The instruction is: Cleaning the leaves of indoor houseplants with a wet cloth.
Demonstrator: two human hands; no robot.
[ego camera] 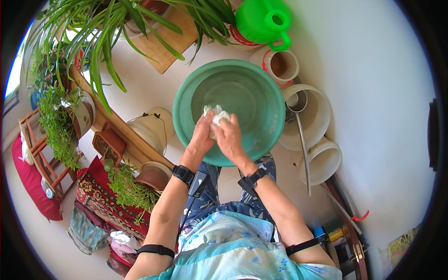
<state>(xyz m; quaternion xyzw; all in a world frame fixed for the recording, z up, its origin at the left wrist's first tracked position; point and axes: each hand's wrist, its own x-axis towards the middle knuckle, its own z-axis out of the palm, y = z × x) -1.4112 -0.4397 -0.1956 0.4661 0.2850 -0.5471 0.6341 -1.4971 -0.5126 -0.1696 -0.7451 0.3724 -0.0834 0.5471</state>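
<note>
A bunched white cloth [221,116] is squeezed between both hands over the near left part of a green plastic basin [178,101]. My left hand [203,130] grips it from the left, fingers pointing away from me. From the right, my right hand [229,138] closes on the same cloth, its thumb against it. Water [241,94] lies in the basin below the hands. Black straps with small devices circle both wrists. The palms and part of the cloth are hidden by the fingers.
Right of the basin stand pale buckets [323,119], one bearing a long-handled metal ladle [302,136]. A green watering can [259,21] sits behind. To the left are a lidded bucket [150,127], a wooden bench [119,122] and potted plants [57,115]. Long leaves [108,66] overhang at upper left.
</note>
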